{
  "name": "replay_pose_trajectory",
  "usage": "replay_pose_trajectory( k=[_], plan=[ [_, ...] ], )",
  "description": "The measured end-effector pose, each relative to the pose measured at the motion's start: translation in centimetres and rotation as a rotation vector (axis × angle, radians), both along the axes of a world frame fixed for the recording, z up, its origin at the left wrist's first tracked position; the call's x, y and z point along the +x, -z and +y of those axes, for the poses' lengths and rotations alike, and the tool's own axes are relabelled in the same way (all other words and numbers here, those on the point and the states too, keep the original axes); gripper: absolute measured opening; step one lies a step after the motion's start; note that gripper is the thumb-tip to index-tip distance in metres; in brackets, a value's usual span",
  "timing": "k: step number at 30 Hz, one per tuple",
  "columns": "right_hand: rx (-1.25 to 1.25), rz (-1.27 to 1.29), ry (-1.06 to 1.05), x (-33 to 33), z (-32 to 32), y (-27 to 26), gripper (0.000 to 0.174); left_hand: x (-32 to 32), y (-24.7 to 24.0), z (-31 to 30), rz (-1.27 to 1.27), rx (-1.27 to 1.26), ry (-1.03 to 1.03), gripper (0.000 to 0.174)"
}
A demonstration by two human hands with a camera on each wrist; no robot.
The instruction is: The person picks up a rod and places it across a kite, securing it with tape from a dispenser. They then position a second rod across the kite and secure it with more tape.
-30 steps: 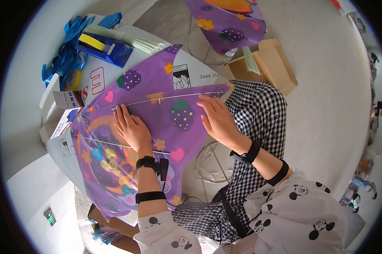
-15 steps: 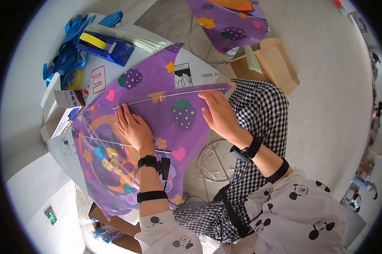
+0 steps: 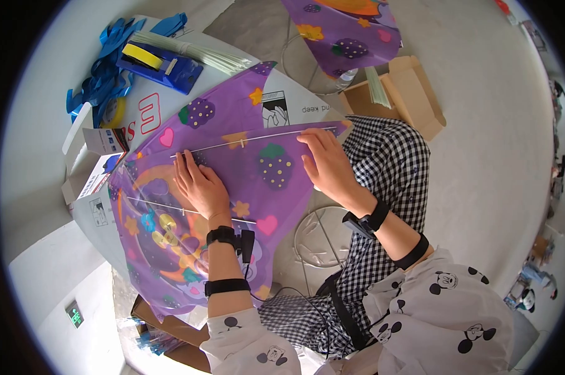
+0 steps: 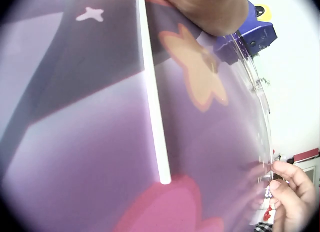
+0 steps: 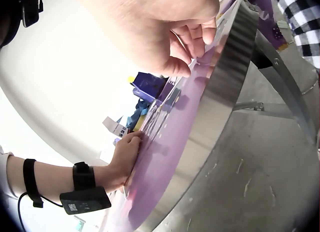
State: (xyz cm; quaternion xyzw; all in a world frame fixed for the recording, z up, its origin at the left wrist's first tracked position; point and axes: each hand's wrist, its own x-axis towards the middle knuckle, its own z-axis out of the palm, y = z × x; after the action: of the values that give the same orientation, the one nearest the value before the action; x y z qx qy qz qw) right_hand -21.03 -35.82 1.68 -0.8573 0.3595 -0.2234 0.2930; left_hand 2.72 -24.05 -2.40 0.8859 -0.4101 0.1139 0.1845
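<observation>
A purple printed sheet [image 3: 232,178] with berries, stars and hearts lies over the table and hangs past its edge. One thin white rod [image 3: 276,135] runs along its upper part; a second rod [image 3: 226,217] passes under the left wrist. My left hand [image 3: 201,187] rests flat on the sheet, fingertips at the upper rod's left end. Near that rod's right end, my right hand [image 3: 333,167] touches the sheet with slightly bent fingers. In the left wrist view a white rod [image 4: 156,102] ends beside a pink heart. The right wrist view shows the right hand [image 5: 165,32] at the table edge.
A blue tape dispenser [image 3: 163,67], blue ribbon [image 3: 104,69], a bundle of pale sticks [image 3: 201,53] and an opened small box [image 3: 98,159] stand on the table. Beyond its edge are a cardboard box [image 3: 413,94] and another purple sheet [image 3: 351,47].
Both hands keep nearly the same places on the sheet and rod. The whole head view has shifted slightly, with the scene a little farther right and up.
</observation>
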Motion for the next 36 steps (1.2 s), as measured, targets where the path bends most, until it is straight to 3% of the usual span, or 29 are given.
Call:
replay_pose_trajectory(
  k=[14, 21, 36],
  plan=[
    [-0.087, -0.072, 0.056, 0.4, -0.9, 0.2, 0.026, 0.1, 0.2, 0.0, -0.005, -0.012, -0.03, 0.045],
    [-0.275, -0.007, 0.15, 0.9, -2.2, 0.8, 0.014, -0.2, -0.3, 0.0, 0.016, -0.003, -0.035, 0.045],
    [-0.348, -0.007, 0.164, 1.7, -3.0, 1.1, 0.012, -0.3, -0.6, -0.2, 0.022, 0.035, -0.052, 0.046]
  ],
)
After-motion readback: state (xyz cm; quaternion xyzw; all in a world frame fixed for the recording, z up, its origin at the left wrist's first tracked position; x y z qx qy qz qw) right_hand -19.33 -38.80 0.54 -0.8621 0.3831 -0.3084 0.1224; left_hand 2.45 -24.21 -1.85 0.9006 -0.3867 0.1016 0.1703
